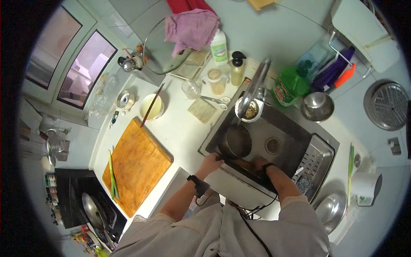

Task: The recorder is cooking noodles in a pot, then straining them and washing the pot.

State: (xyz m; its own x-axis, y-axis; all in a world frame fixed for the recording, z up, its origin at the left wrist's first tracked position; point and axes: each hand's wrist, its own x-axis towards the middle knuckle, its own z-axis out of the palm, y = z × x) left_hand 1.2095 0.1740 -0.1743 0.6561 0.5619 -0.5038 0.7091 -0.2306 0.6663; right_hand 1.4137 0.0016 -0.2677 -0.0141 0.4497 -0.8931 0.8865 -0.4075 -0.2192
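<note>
A small dark saucepan [238,143] is in the sink [285,128], tilted, below the faucet [253,86]. My left hand [211,165] grips its short black handle at the sink's front edge. My right hand [259,164] is down inside the sink near the front wall, in shadow. Beside its fingers lies a brownish object [243,163], too dim to name; whether I hold it is unclear. A white-rimmed strainer or bowl with food scraps [251,110] sits in the sink's back corner.
A wooden cutting board [138,167] with a scallion [112,176] lies left. Chopsticks [152,104] rest across a bowl [151,107]. Scissors [218,101], bottles [219,48] and a green detergent jug [290,85] stand behind. A perforated steel tray [316,160] is at the sink's right.
</note>
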